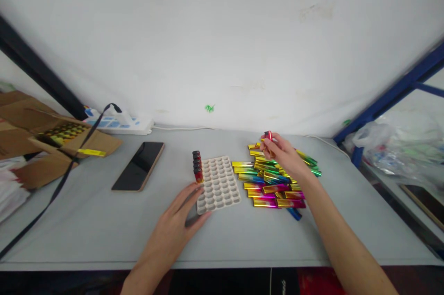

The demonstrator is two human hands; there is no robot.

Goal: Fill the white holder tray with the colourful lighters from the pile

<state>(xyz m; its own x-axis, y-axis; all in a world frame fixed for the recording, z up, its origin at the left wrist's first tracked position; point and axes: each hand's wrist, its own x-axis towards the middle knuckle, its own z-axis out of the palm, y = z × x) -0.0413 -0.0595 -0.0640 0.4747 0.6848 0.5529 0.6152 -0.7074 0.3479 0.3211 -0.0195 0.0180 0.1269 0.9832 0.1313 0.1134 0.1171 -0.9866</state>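
Note:
A pale tray with rows of pockets (218, 188) lies on the table. Along its left edge, several red lighters with black tops (197, 168) stand upright in a row. My left hand (178, 221) is at the tray's near left corner, fingers stretched and apart, fingertips at the left edge and thumb by the near edge. Pinched in my right hand (280, 151) is a red lighter (268, 135), raised above the far side of a pile of shiny lighters (265, 189). Those lie flat in gold, green, blue and magenta. My right fingers partly hide the held one.
A phone (138, 167) lies left of the tray. Behind it sits a power strip (121, 124) with a dark strap (65, 179) hanging across. An open carton (55, 142) stands at far left. Plastic bags (398, 142) and another phone (425, 202) are at right, past a blue post (374, 112).

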